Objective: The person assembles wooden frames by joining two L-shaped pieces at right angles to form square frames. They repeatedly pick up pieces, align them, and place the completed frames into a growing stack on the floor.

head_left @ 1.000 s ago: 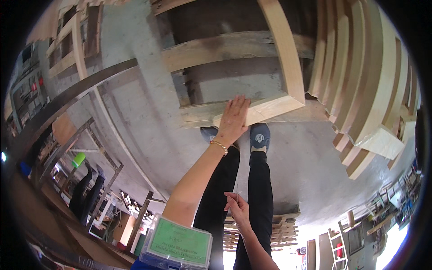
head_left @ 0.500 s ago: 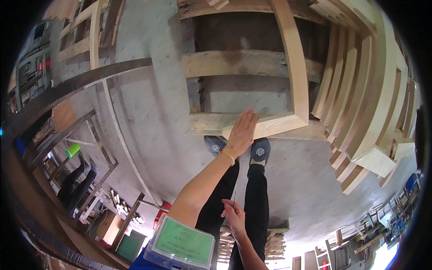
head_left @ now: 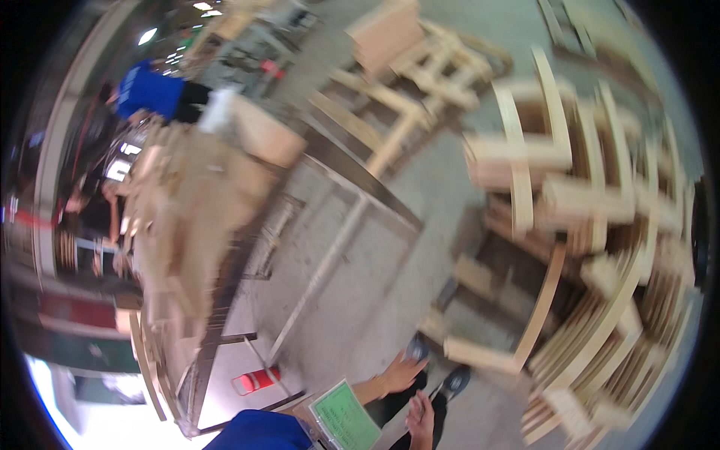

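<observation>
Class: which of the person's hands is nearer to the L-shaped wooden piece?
Left: the left hand is just left of the L-shaped wooden piece, apart from it; the right hand is farther back, toward the body.

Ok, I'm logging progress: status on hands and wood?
Left hand open; right hand blurred, hold unclear. L-shaped wooden frame untouched on pallet. Stacked wooden pieces at its right.

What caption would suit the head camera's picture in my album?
Left hand near an L-shaped wood frame, right hand lower in view, stacked wood at right.
</observation>
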The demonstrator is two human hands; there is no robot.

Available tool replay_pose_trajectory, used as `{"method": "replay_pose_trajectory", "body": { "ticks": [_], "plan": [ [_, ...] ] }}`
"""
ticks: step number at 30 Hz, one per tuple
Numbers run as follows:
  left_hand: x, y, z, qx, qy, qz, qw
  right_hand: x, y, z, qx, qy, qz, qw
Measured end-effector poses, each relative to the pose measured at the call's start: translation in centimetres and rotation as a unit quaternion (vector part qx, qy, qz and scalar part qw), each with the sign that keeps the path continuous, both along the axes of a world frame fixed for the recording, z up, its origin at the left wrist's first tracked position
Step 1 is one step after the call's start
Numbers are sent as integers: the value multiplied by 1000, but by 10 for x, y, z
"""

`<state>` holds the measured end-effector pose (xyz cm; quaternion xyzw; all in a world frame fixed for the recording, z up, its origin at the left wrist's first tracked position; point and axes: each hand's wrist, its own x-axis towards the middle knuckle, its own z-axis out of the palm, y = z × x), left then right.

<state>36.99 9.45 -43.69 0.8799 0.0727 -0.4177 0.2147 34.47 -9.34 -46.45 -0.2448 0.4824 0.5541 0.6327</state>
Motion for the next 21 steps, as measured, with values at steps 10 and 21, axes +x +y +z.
{"method": "replay_pose_trajectory", "body": {
  "ticks": [10,21],
  "plan": [
    [-244,22,210,175,148,309,923,138,-19,131,-31,-184,170,968],
    [-276,-68,249,193,-73,787,581,196,-24,231,-138,-318,410,844]
  ]
}}
